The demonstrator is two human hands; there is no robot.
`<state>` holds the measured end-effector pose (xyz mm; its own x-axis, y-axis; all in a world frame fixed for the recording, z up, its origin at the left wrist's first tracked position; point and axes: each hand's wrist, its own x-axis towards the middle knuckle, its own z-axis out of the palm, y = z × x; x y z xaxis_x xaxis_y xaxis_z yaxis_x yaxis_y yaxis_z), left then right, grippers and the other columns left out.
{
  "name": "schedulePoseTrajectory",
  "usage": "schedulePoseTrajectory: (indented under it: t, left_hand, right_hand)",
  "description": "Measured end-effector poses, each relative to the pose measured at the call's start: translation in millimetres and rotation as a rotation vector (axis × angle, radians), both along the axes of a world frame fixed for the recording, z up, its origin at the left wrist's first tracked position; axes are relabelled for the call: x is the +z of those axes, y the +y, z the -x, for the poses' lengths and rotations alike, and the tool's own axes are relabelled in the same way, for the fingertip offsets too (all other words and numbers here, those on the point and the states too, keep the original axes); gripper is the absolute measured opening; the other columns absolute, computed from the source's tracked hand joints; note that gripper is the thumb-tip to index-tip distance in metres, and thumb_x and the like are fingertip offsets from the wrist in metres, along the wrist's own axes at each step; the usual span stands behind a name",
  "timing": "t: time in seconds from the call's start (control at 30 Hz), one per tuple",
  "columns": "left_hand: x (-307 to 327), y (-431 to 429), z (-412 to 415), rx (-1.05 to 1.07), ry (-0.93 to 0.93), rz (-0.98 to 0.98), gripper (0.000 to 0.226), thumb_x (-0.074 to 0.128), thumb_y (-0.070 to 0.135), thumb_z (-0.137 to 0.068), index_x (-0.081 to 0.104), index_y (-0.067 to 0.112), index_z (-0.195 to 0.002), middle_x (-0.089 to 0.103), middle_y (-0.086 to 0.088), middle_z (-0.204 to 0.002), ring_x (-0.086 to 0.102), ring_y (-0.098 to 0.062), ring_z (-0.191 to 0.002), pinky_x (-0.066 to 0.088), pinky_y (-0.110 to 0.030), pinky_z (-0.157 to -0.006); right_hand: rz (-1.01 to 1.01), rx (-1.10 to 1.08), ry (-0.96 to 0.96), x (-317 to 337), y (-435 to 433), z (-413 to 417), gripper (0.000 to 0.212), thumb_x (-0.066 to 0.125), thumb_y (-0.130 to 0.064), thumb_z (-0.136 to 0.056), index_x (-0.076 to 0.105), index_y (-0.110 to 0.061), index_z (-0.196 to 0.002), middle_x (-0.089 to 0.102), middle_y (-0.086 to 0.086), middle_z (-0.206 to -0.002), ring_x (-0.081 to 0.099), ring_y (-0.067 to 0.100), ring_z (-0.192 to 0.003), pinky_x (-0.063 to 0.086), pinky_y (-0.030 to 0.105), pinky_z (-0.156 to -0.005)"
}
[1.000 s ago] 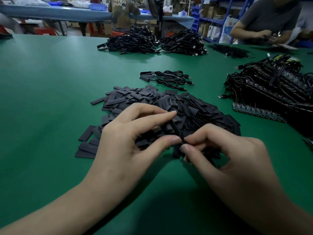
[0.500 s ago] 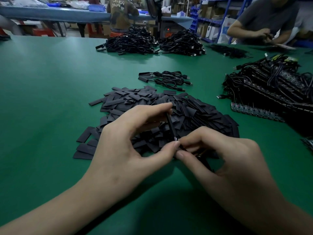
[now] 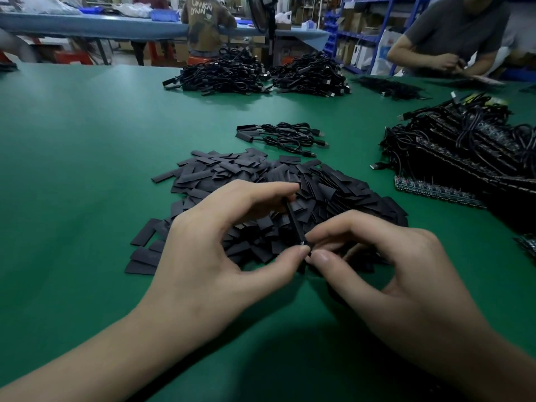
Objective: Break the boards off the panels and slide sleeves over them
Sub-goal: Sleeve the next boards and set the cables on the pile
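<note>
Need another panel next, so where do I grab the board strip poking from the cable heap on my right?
Probably pinch the board strip at its free left end, from the near left; that end juts clear, cables bury its far side.

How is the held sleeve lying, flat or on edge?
On edge: left grip pinches sleeve end to end, right grip pinches its lower end.

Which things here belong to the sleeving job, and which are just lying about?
In use: left hand and right hand pinching one black sleeve; sleeve pile; board panels.
Lying about: small cable bundle beyond the pile; far cable heaps; another worker.
</note>
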<state>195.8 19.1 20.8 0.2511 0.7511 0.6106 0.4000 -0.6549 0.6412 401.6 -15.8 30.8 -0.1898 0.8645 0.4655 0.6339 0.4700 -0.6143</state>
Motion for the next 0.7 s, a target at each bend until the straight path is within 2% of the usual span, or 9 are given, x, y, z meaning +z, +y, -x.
schedulePoseTrajectory:
  t: [0.07,0.13,0.23,0.27,0.33,0.43,0.53,0.6,0.7]
  left_hand:
    - [-1,5,0,-0.051,-0.103,0.046,0.048,0.081,0.028,-0.077,0.066,0.029,-0.122,0.07,0.012,-0.116,0.067,-0.012,-0.112,0.05,-0.019,-0.096]
    - [0,11,-1,-0.045,-0.194,0.108,0.046,0.081,0.029,-0.077,0.067,0.027,-0.121,0.072,0.009,-0.114,0.068,-0.014,-0.11,0.051,-0.02,-0.095]
    - [-7,17,2,0.001,-0.263,0.148,0.046,0.081,0.03,-0.077,0.066,0.029,-0.121,0.073,0.011,-0.113,0.069,-0.013,-0.108,0.053,-0.021,-0.094]
    - [-8,18,2,0.019,-0.266,0.159,0.049,0.08,0.033,-0.077,0.065,0.03,-0.123,0.072,0.012,-0.114,0.068,-0.011,-0.11,0.053,-0.023,-0.096]
    - [-9,20,2,0.042,-0.254,0.185,0.058,0.077,0.044,-0.077,0.06,0.031,-0.131,0.07,0.016,-0.12,0.065,-0.006,-0.116,0.051,-0.025,-0.1]
    - [-13,22,5,0.085,-0.161,0.18,0.064,0.072,0.051,-0.08,0.055,0.033,-0.138,0.064,0.023,-0.129,0.058,0.004,-0.122,0.047,-0.02,-0.103]
    - [-11,19,3,0.107,0.003,0.127,0.056,0.068,0.048,-0.084,0.056,0.034,-0.137,0.06,0.027,-0.13,0.054,0.009,-0.122,0.042,-0.012,-0.102]
    - [-9,17,1,0.1,0.086,0.079,0.051,0.067,0.044,-0.086,0.058,0.033,-0.135,0.06,0.027,-0.129,0.053,0.01,-0.123,0.039,-0.009,-0.102]
    - [-8,16,0,0.072,0.16,0.045,0.048,0.067,0.044,-0.087,0.059,0.033,-0.134,0.059,0.025,-0.131,0.051,0.008,-0.126,0.039,-0.015,-0.106]
  right_hand:
    - [0.038,-0.016,-0.094,0,1,-2,0.022,0.062,-0.055,-0.085,0.067,-0.037,-0.098,0.069,-0.019,-0.087,0.067,0.005,-0.087,0.051,0.023,-0.071]
    - [0.057,-0.03,-0.181,0,2,-4,0.029,0.057,-0.064,-0.082,0.063,-0.042,-0.1,0.065,-0.018,-0.089,0.065,0.005,-0.091,0.05,0.024,-0.072]
    - [0.06,-0.018,-0.238,-1,2,-4,0.024,0.057,-0.06,-0.084,0.061,-0.044,-0.101,0.064,-0.017,-0.086,0.064,0.004,-0.085,0.049,0.02,-0.068]
    - [0.05,-0.028,-0.233,0,3,-4,0.02,0.06,-0.057,-0.086,0.062,-0.044,-0.101,0.064,-0.017,-0.085,0.065,0.003,-0.082,0.047,0.016,-0.065]
    - [0.033,-0.072,-0.2,7,7,-8,0.013,0.064,-0.052,-0.092,0.066,-0.043,-0.101,0.066,-0.018,-0.083,0.066,0.003,-0.077,0.048,0.018,-0.064]
    - [-0.019,-0.175,-0.258,34,25,-19,0.019,0.063,-0.047,-0.088,0.069,-0.04,-0.105,0.069,-0.019,-0.075,0.068,0.003,-0.069,0.057,0.037,-0.07]
    - [-0.052,-0.267,-0.401,63,71,-26,0.02,0.062,-0.044,-0.091,0.069,-0.038,-0.108,0.067,-0.02,-0.074,0.069,0.007,-0.067,0.06,0.039,-0.072]
    - [-0.105,-0.318,-0.538,73,116,-26,0.019,0.064,-0.042,-0.095,0.069,-0.036,-0.113,0.063,-0.02,-0.075,0.067,0.014,-0.073,0.057,0.037,-0.076]
    - [-0.167,-0.321,-0.708,73,190,-15,0.019,0.065,-0.037,-0.099,0.069,-0.033,-0.116,0.069,-0.003,-0.092,0.065,0.025,-0.088,0.05,0.035,-0.073]
